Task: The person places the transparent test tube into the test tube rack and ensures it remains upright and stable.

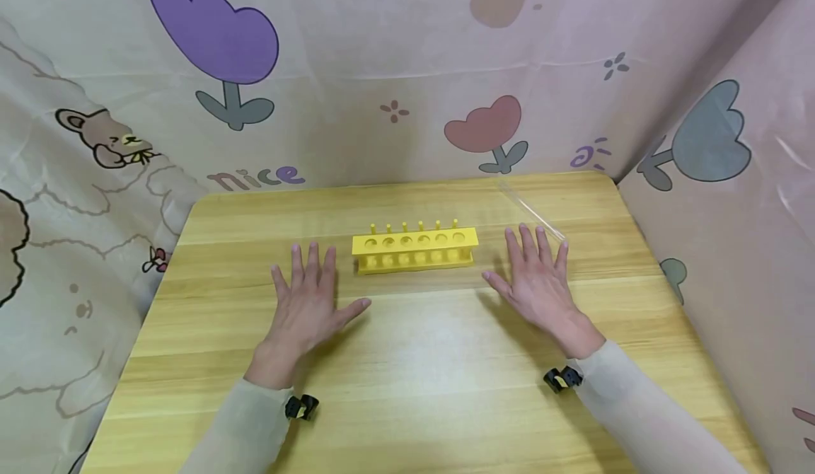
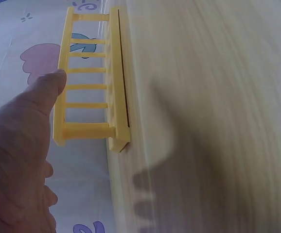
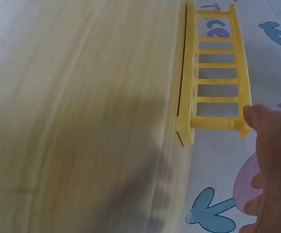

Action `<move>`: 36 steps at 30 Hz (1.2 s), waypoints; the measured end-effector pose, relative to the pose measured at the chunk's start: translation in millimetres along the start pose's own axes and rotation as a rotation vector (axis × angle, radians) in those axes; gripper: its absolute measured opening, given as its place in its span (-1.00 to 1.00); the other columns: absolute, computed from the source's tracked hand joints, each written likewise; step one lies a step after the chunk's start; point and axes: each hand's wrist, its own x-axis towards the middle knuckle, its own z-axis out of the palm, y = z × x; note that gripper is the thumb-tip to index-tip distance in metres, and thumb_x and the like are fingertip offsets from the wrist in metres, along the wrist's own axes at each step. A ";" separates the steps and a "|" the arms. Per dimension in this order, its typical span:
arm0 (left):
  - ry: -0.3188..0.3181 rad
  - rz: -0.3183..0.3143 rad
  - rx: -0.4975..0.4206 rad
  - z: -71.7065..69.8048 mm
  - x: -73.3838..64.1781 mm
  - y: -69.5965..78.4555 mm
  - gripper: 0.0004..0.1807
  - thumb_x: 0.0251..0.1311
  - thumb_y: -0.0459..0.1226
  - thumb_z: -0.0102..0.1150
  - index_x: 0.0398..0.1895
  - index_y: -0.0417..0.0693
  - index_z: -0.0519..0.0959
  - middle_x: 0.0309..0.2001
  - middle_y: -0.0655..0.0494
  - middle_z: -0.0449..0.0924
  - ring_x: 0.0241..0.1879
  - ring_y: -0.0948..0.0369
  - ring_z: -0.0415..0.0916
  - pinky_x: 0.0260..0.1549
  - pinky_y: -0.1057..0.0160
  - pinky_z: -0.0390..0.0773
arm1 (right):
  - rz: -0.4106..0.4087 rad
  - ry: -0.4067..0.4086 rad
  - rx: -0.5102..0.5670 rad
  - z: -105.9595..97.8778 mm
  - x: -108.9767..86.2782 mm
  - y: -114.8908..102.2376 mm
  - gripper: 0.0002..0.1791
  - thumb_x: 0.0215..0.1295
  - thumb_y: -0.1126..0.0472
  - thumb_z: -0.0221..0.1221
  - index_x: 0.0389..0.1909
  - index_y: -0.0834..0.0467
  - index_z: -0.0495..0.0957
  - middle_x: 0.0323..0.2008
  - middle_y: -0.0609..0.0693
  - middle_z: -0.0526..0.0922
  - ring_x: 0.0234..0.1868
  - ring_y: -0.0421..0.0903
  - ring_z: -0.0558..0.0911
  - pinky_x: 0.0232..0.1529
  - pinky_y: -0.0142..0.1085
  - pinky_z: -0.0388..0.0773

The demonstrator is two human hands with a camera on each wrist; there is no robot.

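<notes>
A yellow test tube rack (image 1: 415,249) stands upright on the wooden table, with a row of round holes in its top plate and short pegs along its back. To its left my left hand (image 1: 305,313) is spread palm down, holding nothing, its thumb pointing towards the rack. My right hand (image 1: 541,291) is spread likewise on the other side, empty. Just beyond the right fingertips lies a thin clear tube (image 1: 533,212), slanting towards the back edge. In the left wrist view the thumb (image 2: 43,92) overlaps the rack (image 2: 117,92); the right wrist view shows a similar overlap.
The light wooden table (image 1: 407,389) ends at the back against a patterned cloth curtain (image 1: 356,49). More patterned cloth hangs at the left and right sides. A small black device sits on each wrist, over the pale sleeves.
</notes>
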 end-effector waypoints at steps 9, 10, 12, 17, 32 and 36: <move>0.016 0.020 0.009 -4.1 10.8 5.3 0.34 0.23 0.57 -0.05 0.74 -0.14 -0.19 0.70 -0.29 -0.40 0.66 -0.28 -0.57 0.46 -0.60 -0.46 | -0.014 0.056 -0.001 -0.8 7.0 1.3 -0.02 0.54 -0.27 0.11 0.65 0.31 0.05 0.63 0.41 0.07 0.65 0.46 -0.05 0.51 0.56 -0.18; 0.019 0.025 0.014 -4.4 12.5 6.1 0.34 0.23 0.57 -0.05 0.74 -0.14 -0.19 0.70 -0.29 -0.40 0.66 -0.29 -0.56 0.46 -0.60 -0.44 | -0.018 0.064 -0.004 -0.6 7.9 1.6 -0.02 0.53 -0.26 0.12 0.65 0.32 0.06 0.62 0.42 0.08 0.65 0.47 -0.03 0.51 0.55 -0.15; 0.026 0.034 0.016 -4.7 16.3 7.7 0.33 0.23 0.57 -0.04 0.74 -0.15 -0.18 0.70 -0.29 -0.39 0.67 -0.29 -0.54 0.47 -0.59 -0.42 | -0.023 0.074 -0.006 -0.1 9.5 2.5 -0.03 0.53 -0.24 0.14 0.63 0.34 0.08 0.62 0.43 0.10 0.64 0.47 -0.01 0.51 0.55 -0.12; 0.023 0.049 -0.001 -4.0 26.8 12.1 0.30 0.26 0.53 0.01 0.74 -0.14 -0.16 0.70 -0.29 -0.38 0.67 -0.30 -0.50 0.50 -0.55 -0.43 | -0.023 0.080 -0.005 0.2 13.3 3.3 -0.04 0.53 -0.21 0.16 0.62 0.37 0.10 0.61 0.44 0.10 0.63 0.47 0.04 0.51 0.55 -0.12; -0.015 0.070 0.021 0.6 50.6 21.0 0.23 0.38 0.41 0.04 0.72 -0.24 -0.19 0.72 -0.23 -0.32 0.71 -0.18 -0.43 0.59 -0.39 -0.41 | -0.015 0.076 0.000 1.4 26.9 2.4 -0.11 0.53 -0.15 0.18 0.56 0.40 0.18 0.57 0.45 0.18 0.58 0.45 0.17 0.53 0.52 -0.07; -0.034 0.077 0.019 -0.4 54.3 23.9 0.19 0.42 0.38 0.01 0.72 -0.23 -0.21 0.72 -0.23 -0.33 0.71 -0.16 -0.45 0.60 -0.35 -0.45 | -0.008 0.075 0.004 1.5 28.7 3.9 -0.12 0.54 -0.15 0.16 0.56 0.41 0.19 0.57 0.45 0.20 0.57 0.45 0.19 0.53 0.52 -0.07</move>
